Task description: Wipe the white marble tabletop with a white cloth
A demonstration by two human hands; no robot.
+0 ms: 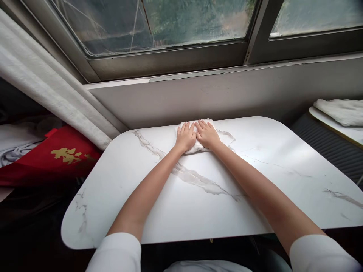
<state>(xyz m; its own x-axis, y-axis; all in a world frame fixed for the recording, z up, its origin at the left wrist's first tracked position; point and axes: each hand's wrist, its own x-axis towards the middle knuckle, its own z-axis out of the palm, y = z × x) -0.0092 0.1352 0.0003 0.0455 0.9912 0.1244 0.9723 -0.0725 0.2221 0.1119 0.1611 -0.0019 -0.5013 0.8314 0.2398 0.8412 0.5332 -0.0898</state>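
Observation:
A folded white cloth lies flat at the far edge of a white table with grey-brown marble veins. My left hand rests palm down on the cloth's left part, fingers stretched out toward the wall. Beside it, my right hand presses flat on the right part, its fingers also extended. The two hands nearly touch at the middle of the cloth. Both arms reach straight forward across the tabletop. What is under the palms is hidden.
Behind the table runs a low wall beneath a framed window. A pale curtain hangs at the left, by a red bag with gold marks. At right, white fabric lies on another white surface.

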